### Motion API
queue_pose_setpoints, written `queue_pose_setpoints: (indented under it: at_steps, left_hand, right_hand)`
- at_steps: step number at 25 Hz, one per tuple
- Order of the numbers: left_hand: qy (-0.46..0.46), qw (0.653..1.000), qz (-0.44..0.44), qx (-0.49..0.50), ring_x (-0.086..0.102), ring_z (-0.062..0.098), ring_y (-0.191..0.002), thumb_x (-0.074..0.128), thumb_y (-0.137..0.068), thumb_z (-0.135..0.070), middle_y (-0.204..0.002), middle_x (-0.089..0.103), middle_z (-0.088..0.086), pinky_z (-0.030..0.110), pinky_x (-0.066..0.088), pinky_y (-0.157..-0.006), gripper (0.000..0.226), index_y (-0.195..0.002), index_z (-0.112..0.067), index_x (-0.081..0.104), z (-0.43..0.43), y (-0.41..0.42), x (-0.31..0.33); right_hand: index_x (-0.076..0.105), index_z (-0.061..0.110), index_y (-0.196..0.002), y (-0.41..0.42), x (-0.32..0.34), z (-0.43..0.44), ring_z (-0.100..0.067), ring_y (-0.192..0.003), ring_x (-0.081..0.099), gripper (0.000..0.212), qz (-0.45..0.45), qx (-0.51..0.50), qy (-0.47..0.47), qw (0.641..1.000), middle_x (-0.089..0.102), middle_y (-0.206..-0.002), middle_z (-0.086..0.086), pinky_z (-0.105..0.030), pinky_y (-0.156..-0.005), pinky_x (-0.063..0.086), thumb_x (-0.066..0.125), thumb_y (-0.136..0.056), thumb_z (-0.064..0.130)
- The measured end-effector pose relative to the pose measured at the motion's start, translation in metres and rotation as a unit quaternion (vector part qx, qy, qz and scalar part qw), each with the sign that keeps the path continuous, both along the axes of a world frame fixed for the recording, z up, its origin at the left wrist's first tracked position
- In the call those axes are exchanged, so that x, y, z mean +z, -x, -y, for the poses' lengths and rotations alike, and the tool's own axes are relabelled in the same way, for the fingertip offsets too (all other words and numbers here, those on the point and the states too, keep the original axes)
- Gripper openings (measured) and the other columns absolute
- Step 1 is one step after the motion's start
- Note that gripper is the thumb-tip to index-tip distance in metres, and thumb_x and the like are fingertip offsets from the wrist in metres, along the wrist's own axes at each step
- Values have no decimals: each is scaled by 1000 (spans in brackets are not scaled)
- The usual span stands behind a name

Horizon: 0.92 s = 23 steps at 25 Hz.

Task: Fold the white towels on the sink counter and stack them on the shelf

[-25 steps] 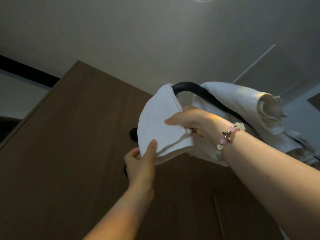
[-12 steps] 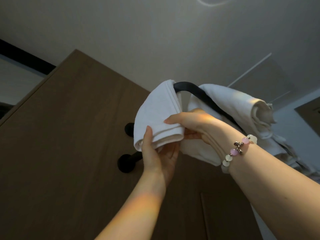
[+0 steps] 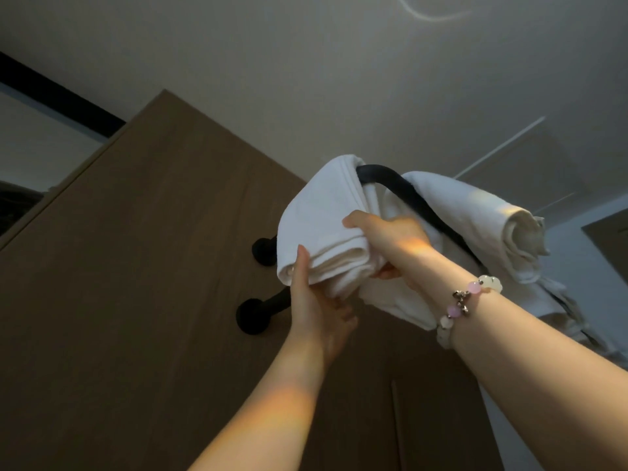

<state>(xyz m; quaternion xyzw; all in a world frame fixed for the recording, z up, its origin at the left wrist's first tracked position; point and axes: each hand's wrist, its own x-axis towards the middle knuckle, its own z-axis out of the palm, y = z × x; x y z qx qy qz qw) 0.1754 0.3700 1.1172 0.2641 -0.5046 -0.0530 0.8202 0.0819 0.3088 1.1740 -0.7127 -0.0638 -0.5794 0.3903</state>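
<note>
A folded white towel [image 3: 323,219] sits high up against the black rail of the shelf [image 3: 401,192], seen from below. My left hand [image 3: 316,300] supports the towel's lower edge from underneath, thumb up along its side. My right hand [image 3: 384,239], wearing a bead bracelet, grips the towel's right end, fingers under it and thumb lying across its face. To the right, on the same shelf, more white towels [image 3: 475,215] lie rolled and folded; their far ends hang down at the right edge.
A brown wooden cabinet door [image 3: 136,266] fills the left and bottom. Two black round wall mounts [image 3: 251,316] of the shelf stick out from it just left of my left hand. The grey ceiling is above.
My left hand has shifted from the towel's side to under its lower edge. The towel has been pressed closer to the rail, and the view tilted slightly.
</note>
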Motion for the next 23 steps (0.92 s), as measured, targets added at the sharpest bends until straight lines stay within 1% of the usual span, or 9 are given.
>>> queue_pose_setpoints:
  at_steps: [1, 3, 5, 8, 9, 11, 14, 18, 23]
  left_hand:
    - [1, 1000, -9, 25, 29, 32, -138, 40, -77, -73, -147, 38, 11, 51, 13, -114, 87, -144, -19, 35, 0, 0, 0]
    - [23, 999, -9, 36, 42, 32, -130, 42, -79, -69, -139, 50, 8, 51, 23, -110, 76, -138, -21, 45, -6, -4, 1]
    - [42, 999, -2, -26, 55, 31, -117, 43, -77, -72, -126, 61, 9, 46, 38, -102, 73, -128, -21, 56, -16, -5, 3]
    - [6, 999, -5, -49, 60, 32, -110, 36, -75, -79, -116, 66, 11, 44, 45, -96, 78, -117, -21, 64, -37, -9, 8]
    - [-15, 999, -12, -40, 60, 31, -108, 40, -79, -74, -114, 67, 12, 42, 47, -92, 72, -117, -19, 65, -43, -10, 10]
    - [-26, 999, -29, -33, 63, 28, -103, 53, -88, -48, -111, 67, 13, 38, 52, -85, 48, -120, -12, 61, -49, -12, 12]
    - [-1, 998, -29, -64, 67, 27, -96, 53, -93, -24, -107, 68, 16, 35, 59, -73, 35, -122, -5, 57, -49, -11, 7]
    - [31, 997, -11, -70, 67, 29, -97, 49, -93, -18, -106, 69, 18, 39, 57, -79, 28, -117, -4, 57, -54, -12, 3]
    - [36, 999, -14, -4, 66, 25, -93, 50, -94, -19, -102, 68, 14, 34, 54, -76, 28, -119, -6, 56, -51, -3, -1]
  right_hand:
    - [58, 11, -86, 1, 0, -1, -24, -67, 64, 42, -1, 10, -9, 1000, 66, -82, -8, -31, -59, 53, 69, -67, 48]
    - [60, 10, -93, 6, 1, -3, -23, -60, 62, 45, -13, 29, -17, 999, 67, -81, -9, -28, -53, 48, 70, -67, 44]
    - [61, 9, -98, 11, 0, -6, -19, -53, 59, 45, -39, 37, -13, 998, 67, -79, -9, -26, -48, 44, 69, -68, 41]
    - [60, 11, -91, 12, -4, -8, -17, -53, 57, 36, -48, 17, -5, 999, 66, -77, -8, -24, -48, 43, 68, -70, 39]
    - [59, 13, -85, 11, -6, -8, -17, -55, 58, 30, -41, 5, -2, 999, 65, -75, -6, -24, -49, 43, 68, -72, 38]
    - [56, 17, -74, 8, -9, -12, -20, -60, 57, 24, -11, -11, 1, 1000, 62, -71, -3, -26, -51, 42, 67, -72, 39]
    - [49, 20, -60, 0, -17, -19, -22, -62, 53, 26, 55, 0, 10, 998, 56, -64, -1, -28, -54, 38, 65, -71, 38]
    - [40, 21, -55, -1, -29, -22, -19, -55, 44, 33, 95, -8, 13, 995, 44, -58, 1, -24, -44, 31, 61, -77, 34]
    - [35, 20, -52, 4, -32, -22, -16, -51, 37, 39, 98, -29, 21, 995, 37, -54, 4, -26, -45, 25, 60, -79, 33]
